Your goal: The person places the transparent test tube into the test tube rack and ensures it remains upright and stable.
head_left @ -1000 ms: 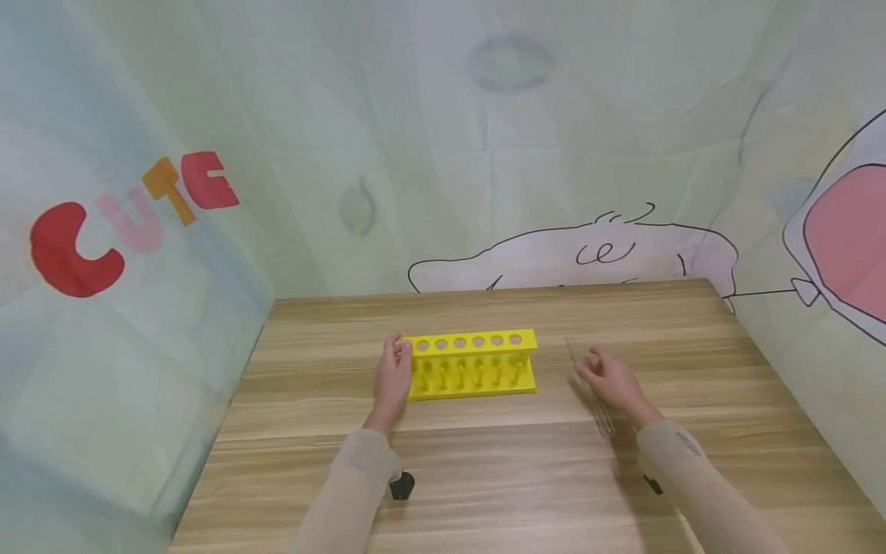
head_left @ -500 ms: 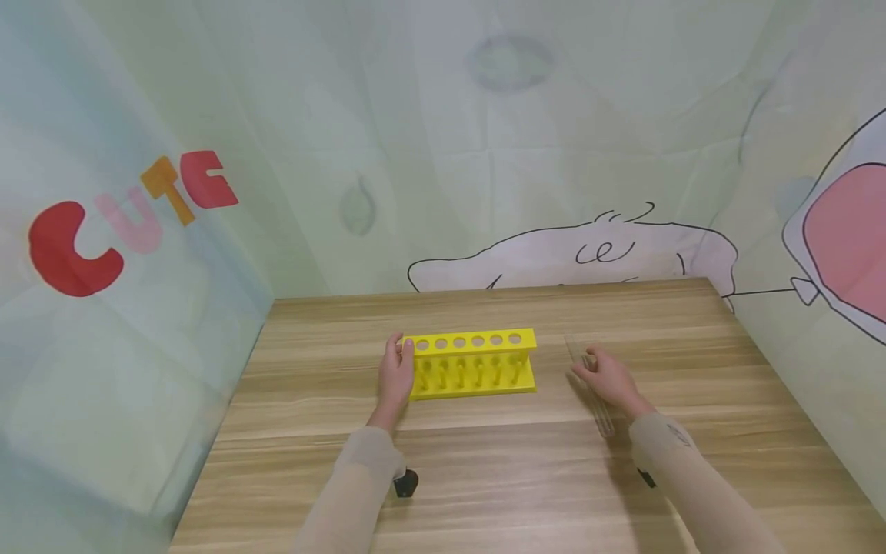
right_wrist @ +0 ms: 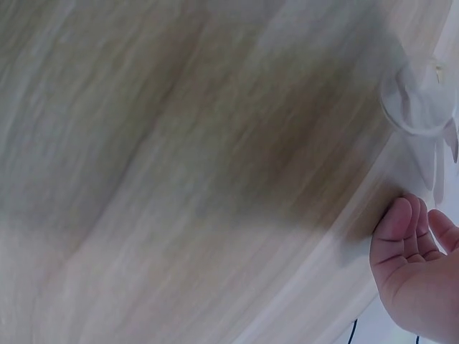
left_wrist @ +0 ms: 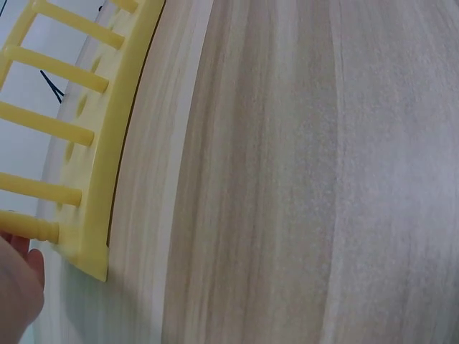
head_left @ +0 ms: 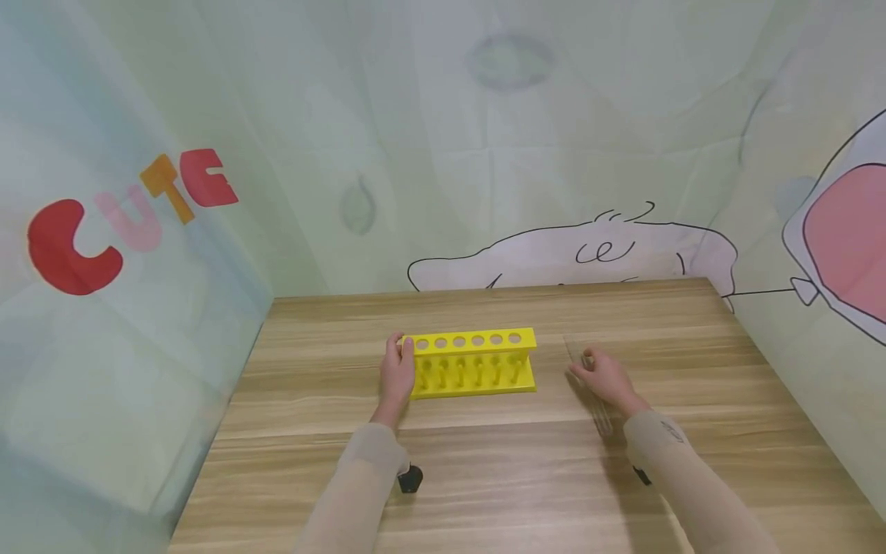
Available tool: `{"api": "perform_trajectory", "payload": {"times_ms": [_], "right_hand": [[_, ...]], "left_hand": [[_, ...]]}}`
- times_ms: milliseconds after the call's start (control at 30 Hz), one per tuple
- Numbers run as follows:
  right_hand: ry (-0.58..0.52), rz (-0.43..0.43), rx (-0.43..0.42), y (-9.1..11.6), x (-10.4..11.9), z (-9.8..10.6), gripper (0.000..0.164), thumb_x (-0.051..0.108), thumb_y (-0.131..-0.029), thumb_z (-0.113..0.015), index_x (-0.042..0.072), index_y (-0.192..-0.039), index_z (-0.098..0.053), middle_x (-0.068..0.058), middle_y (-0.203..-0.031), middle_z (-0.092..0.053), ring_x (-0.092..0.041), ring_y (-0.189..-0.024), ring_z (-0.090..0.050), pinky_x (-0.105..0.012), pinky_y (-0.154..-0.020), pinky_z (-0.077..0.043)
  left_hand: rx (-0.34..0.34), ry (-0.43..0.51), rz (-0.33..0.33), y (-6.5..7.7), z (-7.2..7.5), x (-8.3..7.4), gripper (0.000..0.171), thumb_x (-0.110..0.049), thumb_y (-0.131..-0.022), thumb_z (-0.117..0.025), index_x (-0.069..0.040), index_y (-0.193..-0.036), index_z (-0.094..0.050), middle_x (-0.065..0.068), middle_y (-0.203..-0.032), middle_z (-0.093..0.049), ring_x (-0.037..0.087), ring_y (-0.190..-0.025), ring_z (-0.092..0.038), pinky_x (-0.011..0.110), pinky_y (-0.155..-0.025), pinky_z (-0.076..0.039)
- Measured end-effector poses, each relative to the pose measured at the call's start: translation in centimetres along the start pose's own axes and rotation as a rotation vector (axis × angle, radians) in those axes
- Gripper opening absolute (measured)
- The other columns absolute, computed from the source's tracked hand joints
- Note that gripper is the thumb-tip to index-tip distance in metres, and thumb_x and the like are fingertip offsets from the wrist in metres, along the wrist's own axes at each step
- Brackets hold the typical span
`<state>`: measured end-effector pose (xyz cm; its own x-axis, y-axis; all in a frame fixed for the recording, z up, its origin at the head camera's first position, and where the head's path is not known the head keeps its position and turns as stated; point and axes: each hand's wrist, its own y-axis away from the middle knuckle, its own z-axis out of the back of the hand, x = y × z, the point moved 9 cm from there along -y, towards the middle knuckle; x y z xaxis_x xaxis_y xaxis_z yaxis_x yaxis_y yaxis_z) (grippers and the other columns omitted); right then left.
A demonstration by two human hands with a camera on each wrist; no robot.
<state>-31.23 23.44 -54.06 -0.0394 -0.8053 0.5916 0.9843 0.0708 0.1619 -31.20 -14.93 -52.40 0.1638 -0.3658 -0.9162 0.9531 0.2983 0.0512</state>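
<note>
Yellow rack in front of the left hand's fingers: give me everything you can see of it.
The yellow rack looks like plastic: a top plate with a single row of six round holes, and below it a base with a row of pegs standing up. No tube shows in any hole. It stands upright on the wood-patterned table. The left hand holds its left end; nothing touches its right end.

Between the two sleeves (head_left: 363, 477) I see a broad stretch of tabletop (head_left: 512, 485) where a hand could pass. Farther in, the yellow rack (head_left: 474, 389) stands in the way, the left hand (head_left: 398, 378) blocking its left end. A narrower gap separates rack from clear tube (head_left: 601, 418); the right hand (head_left: 607, 378) bars the right side.
</note>
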Motion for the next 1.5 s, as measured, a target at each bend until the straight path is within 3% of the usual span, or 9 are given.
{"api": "perform_trajectory", "payload": {"times_ms": [133, 300, 500, 767, 1033, 1333, 1500], "right_hand": [[0.003, -0.017, 0.001, -0.06, -0.11, -0.11, 0.057, 0.039, -0.086, -0.053, -0.005, -0.119, -0.041, -0.019, -0.096, -0.057, -0.022, -0.076, -0.055, -0.032, -0.061, -0.046], [0.016, -0.028, 0.002, -0.05, -0.17, -0.22, 0.058, 0.041, -0.085, -0.053, -0.005, -0.119, -0.042, -0.023, -0.103, -0.056, -0.027, -0.084, -0.056, -0.037, -0.066, -0.047], [0.028, -0.038, -0.003, -0.22, -0.42, -0.35, 0.055, 0.041, -0.085, -0.053, -0.003, -0.117, -0.045, -0.020, -0.101, -0.057, -0.027, -0.084, -0.056, -0.036, -0.065, -0.046], [0.056, -0.029, -0.009, -0.46, -0.66, -0.45, 0.051, 0.041, -0.084, -0.054, -0.001, -0.111, -0.049, -0.016, -0.093, -0.059, -0.022, -0.076, -0.055, -0.031, -0.059, -0.044], [0.081, -0.030, -0.007, -0.48, -0.73, -0.55, 0.052, 0.040, -0.084, -0.054, -0.003, -0.113, -0.049, -0.018, -0.096, -0.059, -0.023, -0.078, -0.055, -0.033, -0.060, -0.044], [0.079, -0.022, -0.006, -0.35, -0.58, -0.54, 0.048, 0.038, -0.084, -0.054, -0.002, -0.112, -0.049, -0.017, -0.095, -0.059, -0.022, -0.076, -0.054, -0.030, -0.058, -0.042], [0.079, -0.034, -0.006, -0.33, -0.59, -0.54, 0.048, 0.039, -0.084, -0.053, 0.000, -0.112, -0.049, -0.017, -0.096, -0.059, -0.023, -0.077, -0.054, -0.030, -0.059, -0.042]], "left_hand": [[0.001, 0.014, 0.038, -0.03, -0.13, 0.07, 0.047, -0.046, -0.093, -0.031, -0.016, -0.129, -0.037, 0.014, -0.128, -0.047, 0.028, -0.117, -0.045, 0.044, -0.096, -0.035], [-0.017, 0.000, 0.068, 0.12, -0.15, -0.08, 0.048, -0.049, -0.092, -0.030, -0.017, -0.126, -0.038, 0.013, -0.128, -0.046, 0.029, -0.117, -0.044, 0.045, -0.096, -0.035], [0.009, 0.003, 0.087, -0.11, -0.55, 0.43, 0.049, -0.050, -0.092, -0.027, -0.017, -0.128, -0.036, 0.009, -0.134, -0.041, 0.027, -0.124, -0.037, 0.044, -0.101, -0.030], [0.006, 0.013, 0.082, -0.03, -0.69, 0.55, 0.054, -0.055, -0.091, -0.025, -0.016, -0.125, -0.039, 0.011, -0.130, -0.045, 0.027, -0.119, -0.042, 0.044, -0.099, -0.032], [0.011, 0.004, 0.076, 0.05, -0.73, 0.49, 0.051, -0.054, -0.091, -0.024, -0.015, -0.117, -0.042, 0.010, -0.114, -0.052, 0.025, -0.097, -0.047, 0.040, -0.086, -0.039], [0.004, -0.005, 0.080, 0.02, -0.72, 0.61, 0.053, -0.054, -0.091, -0.024, -0.013, -0.118, -0.043, 0.011, -0.116, -0.052, 0.025, -0.100, -0.047, 0.041, -0.089, -0.038], [0.004, -0.001, 0.068, 0.01, -0.73, 0.55, 0.053, -0.056, -0.090, -0.024, -0.013, -0.114, -0.044, 0.011, -0.107, -0.053, 0.024, -0.092, -0.046, 0.038, -0.082, -0.039]]}}
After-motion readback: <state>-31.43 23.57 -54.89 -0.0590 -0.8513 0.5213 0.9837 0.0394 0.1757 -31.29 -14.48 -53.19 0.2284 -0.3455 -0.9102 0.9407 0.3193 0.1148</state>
